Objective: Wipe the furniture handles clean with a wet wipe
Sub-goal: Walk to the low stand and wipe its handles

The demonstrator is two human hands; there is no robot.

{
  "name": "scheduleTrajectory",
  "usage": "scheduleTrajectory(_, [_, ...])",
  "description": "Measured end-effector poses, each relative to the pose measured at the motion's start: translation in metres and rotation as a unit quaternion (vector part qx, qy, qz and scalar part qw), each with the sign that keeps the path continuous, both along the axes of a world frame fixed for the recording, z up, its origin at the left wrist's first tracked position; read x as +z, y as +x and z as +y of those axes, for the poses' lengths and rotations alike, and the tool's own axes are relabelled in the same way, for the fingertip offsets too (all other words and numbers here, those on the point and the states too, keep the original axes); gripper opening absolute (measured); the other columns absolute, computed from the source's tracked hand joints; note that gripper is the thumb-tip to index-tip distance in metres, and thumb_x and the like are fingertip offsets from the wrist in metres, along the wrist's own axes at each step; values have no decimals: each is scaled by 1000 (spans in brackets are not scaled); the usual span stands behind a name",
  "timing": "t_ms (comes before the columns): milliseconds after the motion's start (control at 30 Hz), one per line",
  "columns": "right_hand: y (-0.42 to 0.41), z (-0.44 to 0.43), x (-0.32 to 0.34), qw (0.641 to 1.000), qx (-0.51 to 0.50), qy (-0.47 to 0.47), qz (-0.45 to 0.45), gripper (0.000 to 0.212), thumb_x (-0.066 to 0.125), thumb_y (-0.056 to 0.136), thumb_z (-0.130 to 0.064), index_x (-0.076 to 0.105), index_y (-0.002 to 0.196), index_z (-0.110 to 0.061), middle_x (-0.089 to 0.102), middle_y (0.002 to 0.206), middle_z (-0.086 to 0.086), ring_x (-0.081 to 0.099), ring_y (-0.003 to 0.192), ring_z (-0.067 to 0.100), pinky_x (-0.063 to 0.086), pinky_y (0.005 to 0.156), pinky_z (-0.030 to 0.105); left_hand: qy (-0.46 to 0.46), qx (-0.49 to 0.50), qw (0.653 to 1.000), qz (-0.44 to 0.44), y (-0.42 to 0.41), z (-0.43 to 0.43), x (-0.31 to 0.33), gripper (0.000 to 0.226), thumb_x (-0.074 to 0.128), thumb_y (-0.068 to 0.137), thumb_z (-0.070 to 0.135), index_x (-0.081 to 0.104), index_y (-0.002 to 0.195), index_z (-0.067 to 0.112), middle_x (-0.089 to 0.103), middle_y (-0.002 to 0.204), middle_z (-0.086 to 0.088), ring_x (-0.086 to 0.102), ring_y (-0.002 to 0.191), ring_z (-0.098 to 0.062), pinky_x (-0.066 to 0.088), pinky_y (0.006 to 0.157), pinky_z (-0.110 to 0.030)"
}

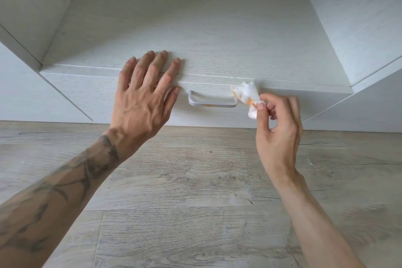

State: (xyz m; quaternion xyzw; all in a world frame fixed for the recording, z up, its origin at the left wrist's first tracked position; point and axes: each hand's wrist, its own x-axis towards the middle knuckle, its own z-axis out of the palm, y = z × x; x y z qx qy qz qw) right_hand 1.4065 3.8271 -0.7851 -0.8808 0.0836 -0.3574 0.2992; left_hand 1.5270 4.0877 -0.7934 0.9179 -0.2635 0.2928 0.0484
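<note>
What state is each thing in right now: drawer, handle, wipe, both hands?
drawer: looks shut
handle: orange smear on its front bar
wet wipe: crumpled, orange-stained, at the handle's right end
left hand: flat, fingers spread over the drawer's top edge
right hand: pinches the wet wipe

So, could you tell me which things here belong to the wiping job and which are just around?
Job: wet wipe, pinched by right hand; drawer handle, orange smear on it; left hand, flat on drawer front.
Just around: wood floor; side cabinet panels.

Silver handle (212, 105); white wipe (250, 93), seemingly orange-stained.
</note>
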Motion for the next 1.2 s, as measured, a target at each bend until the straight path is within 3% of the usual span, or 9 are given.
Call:
scheduleTrajectory(200, [8,29,4,999,38,-16,15,20,64,94,9,76,106,-2,57,109,6,53,86,-1,50,86,12,-1,-1,1000,0,0,0,0,57,36,117,44,35,166,16,41,165,-17,37,152,-38,19,127,-52])
scheduleTrajectory(300, [8,30,5,998,56,-16,-2,10,69,94,-5,77,100,-1,64,108,9,58,79,10,52,81,16,3,1,1000,2,0,0,-1,57,34,117,45,34,166,17,41,166,-16,37,153,-38,18,127,-51])
scheduleTrajectory(400, [9,28,4,997,66,-17,-20,12,81,96,-11,79,92,0,69,100,10,64,80,10,54,80,16,4,1,1000,1,0,0,-1,57,34,117,45,35,166,17,41,166,-16,38,153,-38,18,127,-51])
scheduleTrajectory(533, [12,22,1,995,92,-30,-12,12,84,93,-5,82,104,-4,70,105,8,63,90,4,55,87,16,6,4,1000,-4,0,0,-1,57,36,117,45,36,166,16,43,165,-16,38,152,-38,21,127,-52])
scheduleTrajectory(633, [14,25,0,993,106,-45,-20,16,82,93,-1,82,109,-3,72,105,10,71,97,17,59,90,26,6,5,1000,-5,0,-1,0,57,34,117,45,37,165,16,43,164,-16,39,152,-38,21,127,-52])
scheduleTrajectory(800, [29,45,3,986,129,-98,-30,11,81,94,-3,84,106,-4,72,95,10,65,85,25,49,83,20,6,7,1000,-11,0,0,-1,56,36,117,45,38,165,16,44,164,-16,40,151,-38,21,127,-52])
scheduleTrajectory(1000, [26,35,-1,988,85,-123,-48,9,84,93,-16,86,101,-13,73,90,3,60,84,29,45,78,42,8,10,1000,-13,1,-1,-2,57,34,117,46,38,165,16,44,164,-16,41,151,-38,21,127,-52])
scheduleTrajectory(1200, [34,46,-2,980,118,-150,-47,7,81,96,-22,85,99,-18,65,80,-1,55,81,25,34,76,42,10,7,1000,-14,0,0,-2,57,34,118,46,38,165,16,44,165,-15,41,152,-37,21,127,-51])
